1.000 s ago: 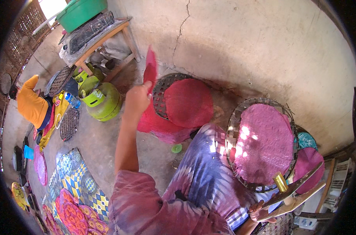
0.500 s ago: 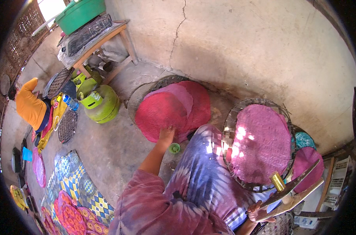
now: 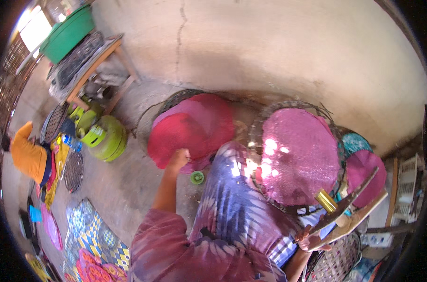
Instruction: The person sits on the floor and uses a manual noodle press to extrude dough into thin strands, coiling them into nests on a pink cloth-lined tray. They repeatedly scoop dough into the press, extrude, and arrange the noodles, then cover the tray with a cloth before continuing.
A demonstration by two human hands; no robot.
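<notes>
Presently curling the left hand (image 3: 178, 160) loosely, at the near edge of a red disc (image 3: 176, 135) (cannot tell whether pinching it), lying on more discs (image 3: 220, 113) near the wall (image 3: 265, 51), wrapping the right hand (image 3: 311, 239) around a dark strip (image 3: 359, 190) and a pale slat (image 3: 362, 216).

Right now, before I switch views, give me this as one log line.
left hand: at red sheet, contact unclear | right hand: holding pale strip | near left: green cup | near right: gold cylinder
</notes>
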